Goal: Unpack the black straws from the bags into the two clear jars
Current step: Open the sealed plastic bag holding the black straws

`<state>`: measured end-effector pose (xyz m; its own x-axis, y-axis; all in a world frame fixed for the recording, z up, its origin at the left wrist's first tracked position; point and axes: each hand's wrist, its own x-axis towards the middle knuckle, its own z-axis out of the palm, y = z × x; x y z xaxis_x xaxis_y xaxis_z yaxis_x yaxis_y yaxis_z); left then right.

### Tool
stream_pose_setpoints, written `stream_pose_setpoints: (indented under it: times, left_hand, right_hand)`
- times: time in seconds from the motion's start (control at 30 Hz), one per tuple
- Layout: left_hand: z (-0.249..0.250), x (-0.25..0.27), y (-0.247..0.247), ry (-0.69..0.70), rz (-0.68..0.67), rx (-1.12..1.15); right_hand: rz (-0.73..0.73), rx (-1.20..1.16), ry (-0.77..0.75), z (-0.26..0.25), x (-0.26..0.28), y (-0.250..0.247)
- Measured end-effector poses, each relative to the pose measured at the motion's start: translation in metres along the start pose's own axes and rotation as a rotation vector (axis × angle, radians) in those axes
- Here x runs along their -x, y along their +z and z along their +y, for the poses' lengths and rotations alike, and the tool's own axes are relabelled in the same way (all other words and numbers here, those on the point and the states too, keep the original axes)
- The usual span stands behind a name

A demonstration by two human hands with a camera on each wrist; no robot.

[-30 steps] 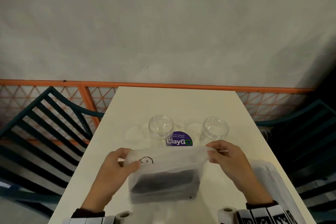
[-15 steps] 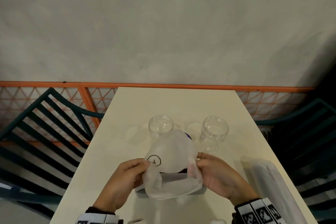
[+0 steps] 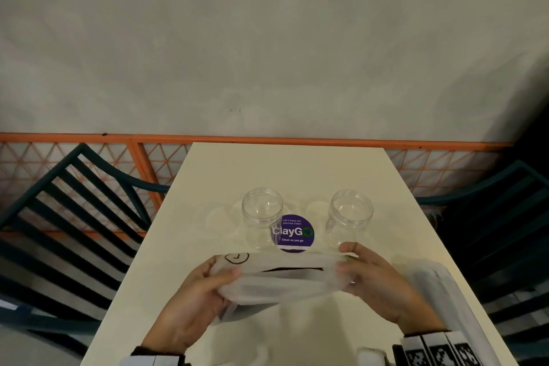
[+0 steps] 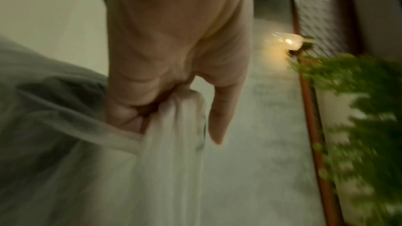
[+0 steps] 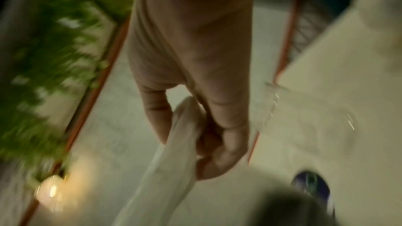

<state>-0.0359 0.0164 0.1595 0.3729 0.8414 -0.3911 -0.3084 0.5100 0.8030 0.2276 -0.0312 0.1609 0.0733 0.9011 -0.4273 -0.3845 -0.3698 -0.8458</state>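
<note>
Both hands hold a frosted plastic bag (image 3: 285, 279) stretched sideways above the near part of the cream table (image 3: 285, 169). My left hand (image 3: 205, 285) pinches the bag's left end (image 4: 174, 126); my right hand (image 3: 359, 273) pinches its right end (image 5: 185, 126). A thin dark line of black straws (image 3: 292, 269) shows through the bag's mouth. Two empty clear jars stand upright just beyond: the left jar (image 3: 262, 217) and the right jar (image 3: 350, 218). The wrist views are blurred.
A purple round sticker (image 3: 294, 235) lies on the table between the jars. Another frosted bag (image 3: 445, 300) lies along the table's right edge. Dark slatted chairs (image 3: 74, 217) flank the table, and an orange lattice rail (image 3: 267, 140) runs behind it.
The bag was bunched between close hands half a second ago; now both hands have moved apart and pulled it wide and flat again, uncovering the purple sticker.
</note>
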Motion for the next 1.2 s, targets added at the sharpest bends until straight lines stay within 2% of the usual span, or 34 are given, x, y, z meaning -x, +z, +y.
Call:
stream_pose_setpoints:
  times: [0.1, 0.17, 0.23, 0.3, 0.4, 0.53, 0.67, 0.77, 0.87, 0.97, 1.07, 1.13, 1.2]
  left_hand:
    - [-0.004, 0.000, -0.001, 0.121, 0.145, -0.378]
    - [-0.005, -0.001, 0.001, 0.158, 0.251, -0.537]
    - [-0.005, -0.001, 0.003, 0.190, 0.348, -0.641]
    - [-0.005, -0.002, 0.003, 0.243, 0.454, -0.698]
    - [-0.005, -0.003, 0.000, 0.320, 0.570, -0.790]
    - [-0.010, -0.003, -0.006, 0.328, 0.559, -0.793]
    - [-0.017, -0.009, -0.011, 0.330, 0.532, -0.830]
    - [-0.025, -0.011, -0.012, 0.311, 0.453, -0.977]
    - [-0.032, -0.014, -0.011, 0.287, 0.397, -1.127]
    - [-0.032, -0.014, -0.010, 0.290, 0.362, -1.098]
    - [-0.028, -0.011, -0.006, 0.192, 0.276, -0.804]
    - [-0.024, -0.008, -0.007, 0.107, 0.205, -0.575]
    - [-0.020, -0.007, -0.010, 0.077, 0.150, -0.421]
  right_hand:
    - [0.294, 0.497, -0.184, 0.004, -0.004, 0.000]
    - [0.411, 0.674, -0.294, 0.004, -0.005, 0.001]
    - [0.467, 0.760, -0.376, 0.001, -0.003, 0.003]
    - [0.463, 0.785, -0.396, -0.003, 0.000, 0.005]
    - [0.398, 0.612, -0.343, -0.004, 0.001, 0.007]
    - [0.262, 0.184, -0.170, -0.003, -0.003, 0.013]
    - [0.013, -0.282, 0.062, 0.000, -0.006, 0.018]
    - [-0.134, -0.424, 0.158, 0.005, -0.010, 0.019]
    - [-0.160, -0.476, 0.241, 0.003, -0.011, 0.017]
    - [-0.062, -0.464, 0.230, 0.000, -0.009, 0.014]
    - [0.004, -0.335, 0.133, 0.005, -0.008, 0.006]
    - [0.016, -0.164, 0.078, 0.006, -0.003, 0.003]
    - [0.041, 0.061, 0.055, 0.007, 0.000, 0.006]
